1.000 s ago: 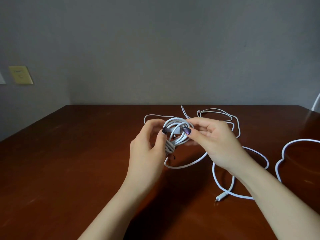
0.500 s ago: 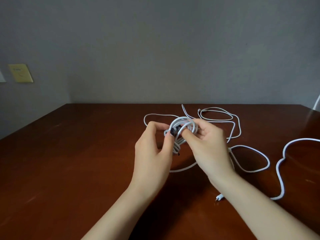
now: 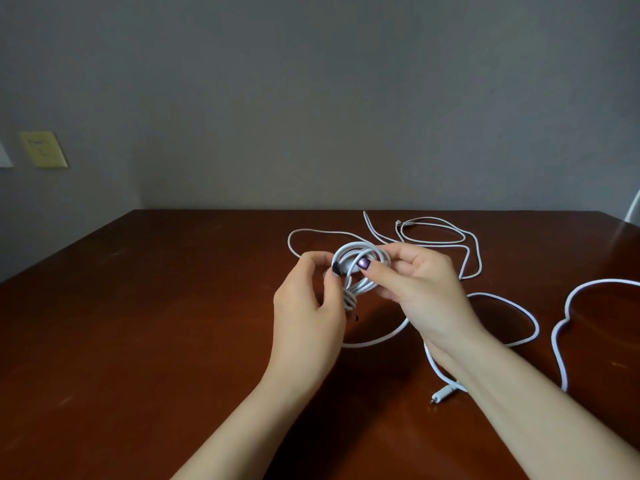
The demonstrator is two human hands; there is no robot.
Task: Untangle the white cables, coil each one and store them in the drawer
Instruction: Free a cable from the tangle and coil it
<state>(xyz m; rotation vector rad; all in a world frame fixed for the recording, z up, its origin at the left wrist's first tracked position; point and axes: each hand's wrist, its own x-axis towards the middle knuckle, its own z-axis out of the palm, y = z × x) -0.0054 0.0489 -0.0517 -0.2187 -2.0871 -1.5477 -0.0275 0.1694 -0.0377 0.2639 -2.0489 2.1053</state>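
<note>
The right hand [image 3: 422, 292] has drawn back to the right since half a second ago, uncovering more of the coil [image 3: 362, 285]. This small bundle of white cable is held just above the counter [image 3: 173, 323], between both hands. The left hand [image 3: 308, 306] pinches its left side with thumb and curled fingers, and the right hand pinches its right side, thumb on the front. A loose tail [image 3: 535, 327] loops across the counter to a plug [image 3: 443, 396] beside the right forearm. A second cable [image 3: 478, 258] lies beyond the hands, and a third cable [image 3: 557, 344] lies near the right edge. A yellow wall plate [image 3: 43, 148] sits far left.
</note>
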